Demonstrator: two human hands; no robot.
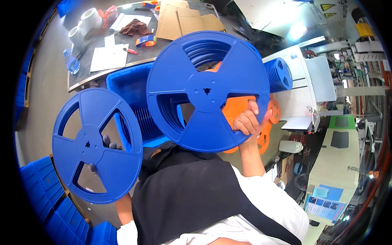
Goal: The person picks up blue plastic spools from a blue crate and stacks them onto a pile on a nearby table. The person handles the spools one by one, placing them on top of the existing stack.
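My right hand (248,118) is closed round the rim of a large blue plastic reel (208,114), its fingers hooked through a cutout. More rims show through the other cutouts, so several reels seem stacked there. On the left a blue reel (87,155) hangs facing up, held by my left hand (107,141). That hand lies mostly behind the reel; only its dark grey covered fingertips poke through two cutouts. Between the two reels stands a blue bin (128,79) with a row of thin blue discs inside. Orange reels (263,141) lie partly hidden behind my right hand.
A dark-topped table (141,52) at the far left carries cardboard (177,18), papers, tape and a water bottle (71,62). Blue crates (38,179) line the lower left. At the right are a white machine (298,77), small stacked blue reels (279,74) and a beige cabinet (332,163).
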